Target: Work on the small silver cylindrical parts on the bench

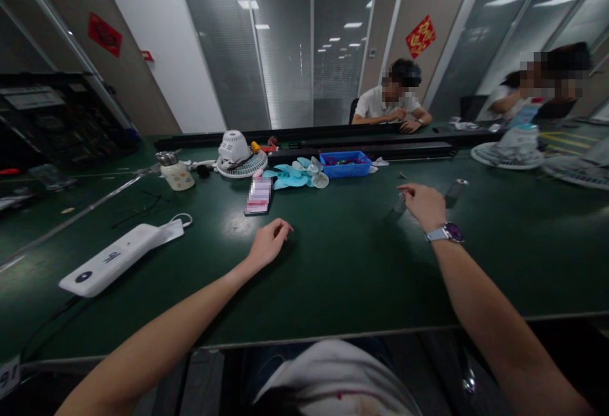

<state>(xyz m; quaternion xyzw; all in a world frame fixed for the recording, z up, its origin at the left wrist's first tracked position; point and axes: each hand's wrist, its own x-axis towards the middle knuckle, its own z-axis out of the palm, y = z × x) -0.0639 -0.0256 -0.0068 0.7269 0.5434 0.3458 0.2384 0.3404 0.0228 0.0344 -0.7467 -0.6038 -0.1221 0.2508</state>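
One cylinder on desk, right hand's nine o'clock, at its fingertips; clamped or not, cannot tell. Second cylinder, its two o'clock. Left hand empty, loosely curled, fingertips apart; phone near its twelve o'clock.

A tag at the lower left bears digits, possibly 91 or an inverted 16. Characters on the red diamond sign and lettering on the white device are unreadable.
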